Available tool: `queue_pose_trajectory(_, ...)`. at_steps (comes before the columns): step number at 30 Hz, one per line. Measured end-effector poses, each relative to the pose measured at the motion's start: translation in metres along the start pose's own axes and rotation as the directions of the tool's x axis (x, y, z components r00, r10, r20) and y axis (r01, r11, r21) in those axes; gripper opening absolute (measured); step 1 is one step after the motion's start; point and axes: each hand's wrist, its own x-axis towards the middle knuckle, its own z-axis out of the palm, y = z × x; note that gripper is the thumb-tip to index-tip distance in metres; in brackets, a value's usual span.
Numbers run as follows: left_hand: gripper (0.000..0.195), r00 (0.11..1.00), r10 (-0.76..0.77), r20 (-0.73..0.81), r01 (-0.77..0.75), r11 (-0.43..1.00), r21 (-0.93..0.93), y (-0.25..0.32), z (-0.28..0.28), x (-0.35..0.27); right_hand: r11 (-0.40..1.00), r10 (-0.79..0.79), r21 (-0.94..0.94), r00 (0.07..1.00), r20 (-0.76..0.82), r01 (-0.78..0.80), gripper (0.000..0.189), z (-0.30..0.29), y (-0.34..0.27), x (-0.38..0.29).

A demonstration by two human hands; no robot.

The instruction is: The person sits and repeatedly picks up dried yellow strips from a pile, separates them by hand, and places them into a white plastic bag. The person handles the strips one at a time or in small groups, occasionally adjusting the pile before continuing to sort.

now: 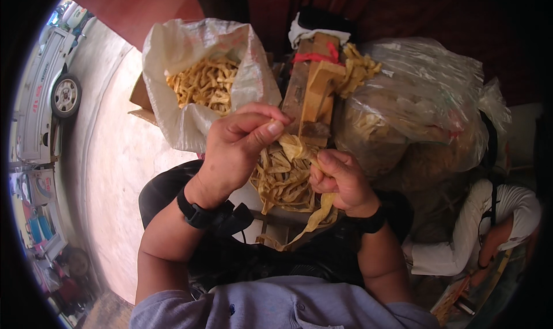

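A pale yellow, leathery-looking strip is stretched between my hands, with a twisted, bunched part in the middle. Thumb and fingertips of my left hand pinch its upper end. The fist of my right hand closes around the other side, and a loose tail hangs from it towards my lap. Below the hands lies a tangled pile of similar flat strips. Just beyond my hands rises a wooden bench-like frame with an angled wooden block and a red tie.
An open white woven sack at the left holds many knotted or twisted yellow pieces. More yellow pieces hang beside the frame. Large clear plastic bags bulge at the right. Another person's sleeve is at lower right; a parked vehicle stands far left.
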Motion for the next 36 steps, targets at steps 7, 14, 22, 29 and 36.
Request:
queue_pose_trajectory(7, 0.025, 0.923, -0.343, 0.177, 0.38, 0.889, -0.256, -0.004, 0.009, 0.008, 0.988, -0.078, -0.128, 0.991, 0.107, 0.092, 0.031, -0.012, -0.01, 0.004)
queue_pose_trajectory(14, 0.013, 0.846, -0.388, 0.366, 0.486, 0.843, -0.23, -0.018, 0.012, 0.008, 0.985, -0.062, -0.164, 0.998, 0.005, 0.062, 0.028, -0.021, -0.008, 0.0)
queue_pose_trajectory(22, 0.009, 0.933, -0.345, 0.098, 0.357, 0.918, -0.172, -0.022, 0.025, 0.032, 0.764, -0.518, -0.555, 0.826, -0.224, 0.329, 0.019, -0.031, -0.007, 0.031)
queue_pose_trajectory(29, 0.02, 0.992, -0.119, -0.03, 0.123, 0.95, 0.287, -0.116, 0.02, 0.073, 0.498, -0.667, -0.865, 0.662, -0.341, 0.056, 0.029, -0.091, 0.024, 0.104)
queue_pose_trajectory(36, 0.023, 0.978, 0.204, 0.049, -0.207, 0.905, 0.372, -0.06, 0.029, 0.042, 0.197, -0.81, -0.92, 0.585, 0.041, 0.339, 0.025, -0.017, 0.01, 0.055)
